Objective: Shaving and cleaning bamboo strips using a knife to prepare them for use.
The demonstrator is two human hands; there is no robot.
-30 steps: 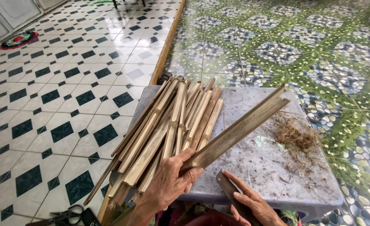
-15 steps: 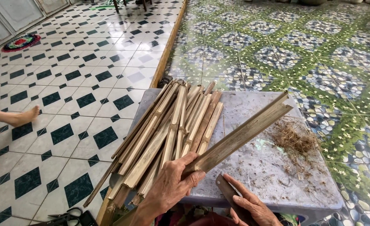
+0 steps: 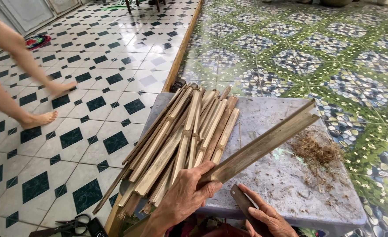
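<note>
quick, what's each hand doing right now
Left hand: closed on the long bamboo slat.
Right hand: gripping a dark blade at the edge of the grey table.

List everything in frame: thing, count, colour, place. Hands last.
flat split bamboo slats: a bundle, tan, fanned across the table's left side
long grey-brown bamboo strip: one, angled up to the right
grey plastic table: one, centre
dry fibre shavings: one pile, brown, table's right side
dark blade: one, table's near edge
black scissors: one pair, floor bottom left
passer-by's bare legs: two, left
left hand: grips the long strip
right hand: on the blade
</note>
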